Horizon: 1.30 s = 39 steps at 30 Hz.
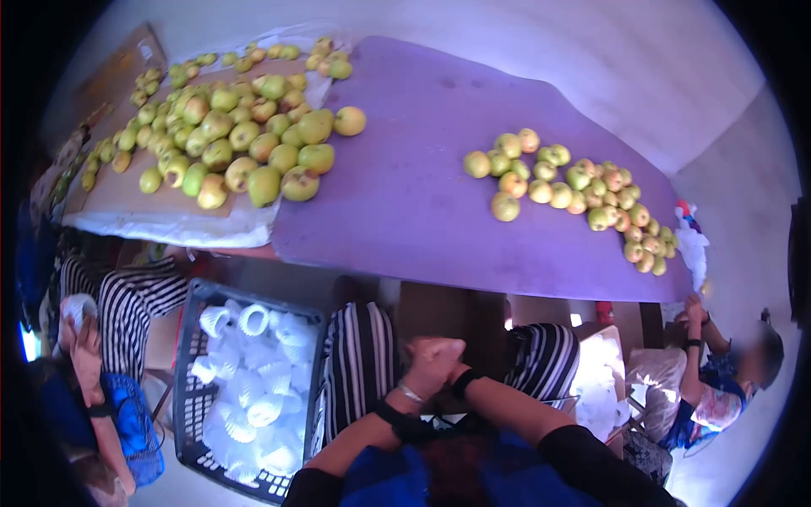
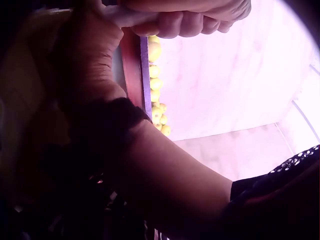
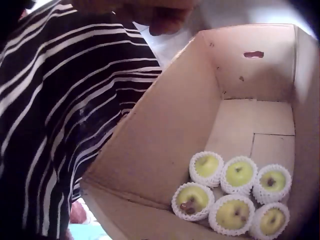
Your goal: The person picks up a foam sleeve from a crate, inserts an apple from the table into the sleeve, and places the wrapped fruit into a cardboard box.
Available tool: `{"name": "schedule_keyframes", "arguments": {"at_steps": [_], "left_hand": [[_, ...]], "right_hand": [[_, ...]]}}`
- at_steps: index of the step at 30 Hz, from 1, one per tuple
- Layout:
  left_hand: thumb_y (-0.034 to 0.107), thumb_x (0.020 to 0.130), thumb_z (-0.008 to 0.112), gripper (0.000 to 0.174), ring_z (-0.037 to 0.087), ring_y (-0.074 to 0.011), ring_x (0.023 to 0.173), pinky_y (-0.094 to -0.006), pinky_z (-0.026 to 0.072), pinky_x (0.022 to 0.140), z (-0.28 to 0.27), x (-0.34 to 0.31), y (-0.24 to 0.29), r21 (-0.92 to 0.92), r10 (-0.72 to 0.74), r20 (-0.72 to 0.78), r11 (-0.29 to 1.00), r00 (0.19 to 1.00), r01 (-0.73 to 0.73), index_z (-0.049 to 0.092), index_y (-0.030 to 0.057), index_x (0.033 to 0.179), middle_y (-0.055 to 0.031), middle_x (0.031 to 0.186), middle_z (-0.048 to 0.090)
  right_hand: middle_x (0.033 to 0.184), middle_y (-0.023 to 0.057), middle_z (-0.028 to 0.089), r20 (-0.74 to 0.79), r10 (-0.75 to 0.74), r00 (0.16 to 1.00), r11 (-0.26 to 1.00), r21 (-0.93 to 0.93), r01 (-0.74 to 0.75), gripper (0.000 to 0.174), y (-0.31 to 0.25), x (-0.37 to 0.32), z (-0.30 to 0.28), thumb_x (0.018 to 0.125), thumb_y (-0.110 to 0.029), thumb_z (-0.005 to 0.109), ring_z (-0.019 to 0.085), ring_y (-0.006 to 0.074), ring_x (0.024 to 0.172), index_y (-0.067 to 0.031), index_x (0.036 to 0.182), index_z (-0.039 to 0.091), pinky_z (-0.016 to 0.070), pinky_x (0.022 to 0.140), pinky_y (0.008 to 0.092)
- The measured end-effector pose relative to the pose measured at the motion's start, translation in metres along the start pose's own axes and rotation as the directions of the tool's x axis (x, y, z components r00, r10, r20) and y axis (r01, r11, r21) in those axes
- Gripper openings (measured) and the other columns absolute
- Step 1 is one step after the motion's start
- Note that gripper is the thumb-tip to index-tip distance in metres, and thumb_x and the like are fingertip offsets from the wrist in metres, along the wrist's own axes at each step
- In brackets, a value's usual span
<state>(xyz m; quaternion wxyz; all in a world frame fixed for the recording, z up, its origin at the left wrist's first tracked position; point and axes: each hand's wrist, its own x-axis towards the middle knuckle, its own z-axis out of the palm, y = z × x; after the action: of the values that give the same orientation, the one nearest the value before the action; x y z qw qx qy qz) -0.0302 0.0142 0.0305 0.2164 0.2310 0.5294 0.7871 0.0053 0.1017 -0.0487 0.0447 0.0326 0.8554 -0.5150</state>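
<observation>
In front of my lap my left hand (image 1: 435,355) and right hand (image 1: 454,376) are held close together, overlapping in the head view. The fingers of the left hand (image 2: 192,20) are curled around a thin whitish strip (image 2: 131,17), which stretches toward the right hand (image 2: 95,55). Shadow hides most of the right fingers, so I cannot tell how they hold it. Below the hands stands an open cardboard box (image 3: 145,125). Several yellow-green apples (image 3: 240,173), each in a white foam net (image 3: 212,220), sit in two rows at one end of it.
A purple-covered table (image 1: 405,194) stretches ahead, with loose apples (image 1: 541,191) on the right and a big apple heap (image 1: 220,127) on the left. Beside my left leg is a black crate (image 1: 191,406) full of white foam nets (image 1: 262,410). People sit at left (image 1: 84,363) and right (image 1: 718,397).
</observation>
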Motion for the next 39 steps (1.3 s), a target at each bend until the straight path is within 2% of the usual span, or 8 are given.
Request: {"name": "schedule_keyframes", "arguments": {"at_steps": [8,10,12,14,15,27,34,39], "left_hand": [[0.020,0.087,0.044,0.036,0.034,-0.0091,0.047,-0.0244,0.0292,0.046,-0.014,-0.003,0.014,-0.260,-0.124,0.071,0.956,0.990,0.138,0.038,0.0056,0.054,-0.0009,0.051,0.038],[0.023,0.087,0.044,0.036,0.035,-0.0098,0.047,-0.0244,0.0296,0.046,-0.017,-0.002,0.006,-0.364,-0.104,0.057,0.924,0.993,0.117,0.039,0.0061,0.056,-0.0025,0.052,0.040],[0.031,0.090,0.039,0.033,0.047,-0.0128,0.065,-0.0251,0.0382,0.062,-0.021,-0.002,0.002,-0.424,-0.064,0.038,0.903,0.997,0.074,0.050,0.0029,0.078,-0.0066,0.073,0.053],[0.038,0.090,0.036,0.042,0.051,-0.0141,0.087,-0.0274,0.0390,0.079,-0.027,0.005,0.001,-0.346,0.035,0.004,0.938,0.999,-0.032,0.050,0.0003,0.103,-0.0088,0.095,0.056],[0.038,0.090,0.036,0.043,0.051,-0.0137,0.092,-0.0274,0.0381,0.081,-0.024,0.004,0.011,-0.309,-0.090,-0.065,0.949,0.994,0.066,0.049,0.0003,0.108,-0.0086,0.101,0.055],[-0.004,0.072,0.045,0.027,0.055,-0.0127,0.082,-0.0245,0.0427,0.075,-0.028,0.000,-0.004,-0.088,-0.260,0.108,0.959,0.960,0.270,0.055,-0.0011,0.097,-0.0052,0.088,0.057],[0.000,0.070,0.053,0.014,0.055,-0.0092,0.069,-0.0234,0.0456,0.062,-0.027,-0.001,-0.015,0.231,-0.273,0.047,0.939,0.961,0.255,0.059,-0.0021,0.083,-0.0034,0.076,0.058],[0.006,0.078,0.056,0.008,0.055,-0.0083,0.065,-0.0222,0.0445,0.058,-0.034,-0.001,-0.033,-0.047,-0.369,-0.188,0.929,0.910,0.367,0.058,-0.0021,0.079,-0.0027,0.072,0.058]], "right_hand": [[0.082,0.0143,0.062,0.049,0.104,0.993,0.960,-0.265,-0.088,0.021,0.019,0.008,0.006,0.065,-0.028,0.059,0.058,0.0355,0.079,-0.0107,0.076,0.060,0.0476,0.068,0.0401],[0.081,0.0158,0.062,-0.153,0.025,0.988,0.971,-0.233,-0.061,0.018,0.012,0.002,0.010,0.068,-0.026,0.058,0.059,0.0353,0.078,-0.0095,0.075,0.061,0.0481,0.068,0.0400],[0.082,0.0159,0.062,-0.153,0.084,0.985,0.967,-0.225,-0.118,0.018,0.025,-0.008,0.016,0.070,-0.026,0.059,0.059,0.0348,0.079,-0.0089,0.076,0.062,0.0484,0.069,0.0388],[0.082,0.0159,0.062,-0.222,0.183,0.958,0.972,0.185,-0.143,0.020,0.003,-0.022,0.005,0.072,-0.028,0.061,0.060,0.0334,0.080,-0.0099,0.082,0.064,0.0486,0.070,0.0372],[0.082,0.0154,0.063,-0.196,0.183,0.963,0.974,0.170,-0.150,0.023,-0.003,-0.026,-0.003,0.072,-0.030,0.063,0.060,0.0320,0.080,-0.0115,0.086,0.064,0.0487,0.071,0.0357],[0.085,0.0153,0.063,-0.128,0.333,0.934,0.942,-0.007,-0.336,0.031,0.010,-0.034,-0.030,0.070,-0.034,0.064,0.060,0.0303,0.083,-0.0100,0.089,0.064,0.0478,0.074,0.0351],[0.086,0.0146,0.063,-0.141,0.347,0.927,0.915,-0.168,-0.368,0.031,0.018,-0.035,-0.032,0.066,-0.034,0.064,0.059,0.0322,0.083,-0.0133,0.089,0.064,0.0475,0.075,0.0383],[0.083,0.0146,0.064,-0.159,0.273,0.949,0.956,-0.064,-0.286,0.030,0.016,-0.035,-0.028,0.069,-0.031,0.066,0.061,0.0292,0.083,-0.0069,0.086,0.064,0.0474,0.074,0.0340]]}}
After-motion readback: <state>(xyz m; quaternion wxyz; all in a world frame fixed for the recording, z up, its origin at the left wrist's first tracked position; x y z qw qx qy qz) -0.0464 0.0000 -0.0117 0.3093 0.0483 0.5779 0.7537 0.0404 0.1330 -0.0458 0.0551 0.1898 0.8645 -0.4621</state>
